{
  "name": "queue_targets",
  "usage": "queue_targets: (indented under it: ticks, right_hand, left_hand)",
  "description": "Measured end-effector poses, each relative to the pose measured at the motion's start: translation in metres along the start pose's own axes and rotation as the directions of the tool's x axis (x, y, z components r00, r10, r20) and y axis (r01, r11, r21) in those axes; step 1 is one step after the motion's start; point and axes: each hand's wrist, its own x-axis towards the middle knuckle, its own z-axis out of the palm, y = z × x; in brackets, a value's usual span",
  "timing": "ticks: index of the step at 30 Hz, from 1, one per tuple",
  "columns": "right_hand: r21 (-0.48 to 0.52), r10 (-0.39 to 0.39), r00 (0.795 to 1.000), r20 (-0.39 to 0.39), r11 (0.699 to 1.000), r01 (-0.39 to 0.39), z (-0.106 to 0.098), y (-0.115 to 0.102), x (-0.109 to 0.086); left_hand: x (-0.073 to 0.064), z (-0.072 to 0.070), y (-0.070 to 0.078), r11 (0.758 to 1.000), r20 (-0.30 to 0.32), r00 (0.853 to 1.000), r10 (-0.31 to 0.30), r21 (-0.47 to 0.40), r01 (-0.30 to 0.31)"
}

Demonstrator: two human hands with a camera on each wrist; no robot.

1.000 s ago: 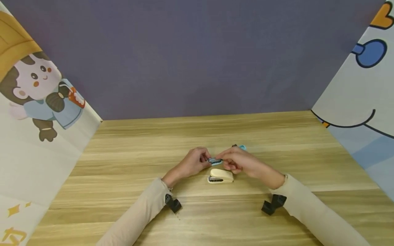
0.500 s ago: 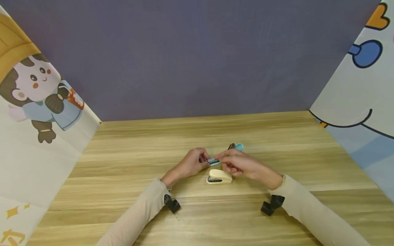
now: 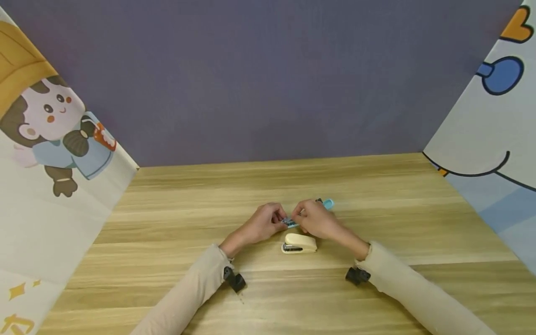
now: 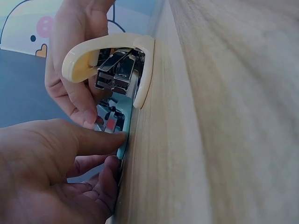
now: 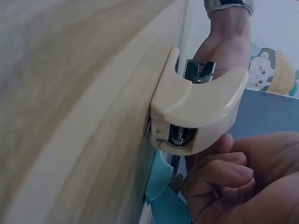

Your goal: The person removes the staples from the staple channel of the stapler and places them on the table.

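A light blue stapler (image 3: 291, 225) lies opened out on the table, its turquoise top (image 3: 328, 204) swung back to the far right. My left hand (image 3: 265, 222) pinches the stapler's left end between thumb and fingers. Over its middle, my right hand (image 3: 315, 219) has curled fingers. In the left wrist view, the right fingertips pinch at a small silvery piece (image 4: 99, 125) by the metal channel, beside a red spot; what this piece is, I cannot tell. The right wrist view shows the turquoise top (image 5: 161, 177) below the curled right fingers (image 5: 224, 173).
A cream stapler (image 3: 300, 243) stands on the wooden table (image 3: 201, 200), just nearer than the blue one and close to both hands. It covers part of the work in both wrist views. A dark panel (image 3: 268, 83) rises behind the table, with printed panels at both sides.
My right hand has turned and lifted from lying along the blue stapler, its wrist shifting left and its fingers curling more. The left hand keeps its hold in place.
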Motion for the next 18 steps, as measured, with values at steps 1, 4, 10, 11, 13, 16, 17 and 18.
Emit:
queue_targets:
  ticks: [1, 4, 10, 11, 13, 16, 17, 18]
  right_hand:
    - [-0.011, 0.002, 1.000, -0.004, 1.000, -0.002, 0.0010, -0.0003, -0.0005]
    - [-0.025, -0.002, 1.000, -0.016, 1.000, 0.002, 0.0028, 0.0002, -0.0014]
    - [-0.033, -0.028, 0.999, -0.027, 0.999, 0.027, 0.0038, 0.0006, -0.0012]
    - [-0.036, -0.028, 0.999, -0.027, 0.999, 0.027, 0.0041, 0.0003, -0.0014]
    - [-0.042, -0.028, 0.999, -0.029, 0.999, 0.027, 0.0047, -0.0003, -0.0015]
    - [-0.051, -0.031, 0.999, -0.039, 0.998, 0.029, 0.0058, -0.0016, -0.0016]
    - [-0.054, -0.031, 0.999, -0.042, 0.998, 0.029, 0.0063, -0.0022, -0.0018]
    - [-0.056, -0.033, 0.998, -0.048, 0.998, 0.031, 0.0067, -0.0027, -0.0017]
  left_hand:
    - [-0.0002, 0.0006, 0.0001, 1.000, 0.000, 1.000, 0.001, 0.001, -0.001]
    - [-0.0006, 0.0021, 0.0006, 1.000, 0.002, 1.000, -0.003, 0.011, 0.003]
    - [0.0006, 0.0017, 0.0009, 0.999, 0.000, 1.000, -0.002, 0.034, 0.002]
    - [0.0007, 0.0013, 0.0011, 0.999, 0.001, 1.000, -0.001, 0.036, 0.001]
    - [0.0006, 0.0008, 0.0011, 0.999, 0.002, 1.000, 0.000, 0.039, 0.000]
    - [-0.0002, 0.0000, 0.0013, 0.999, -0.001, 1.000, 0.000, 0.040, 0.000]
    - [-0.0005, -0.0005, 0.0015, 0.999, -0.003, 1.000, 0.000, 0.042, 0.000]
    - [-0.0009, -0.0008, 0.0015, 0.999, -0.005, 1.000, 0.000, 0.044, 0.000]
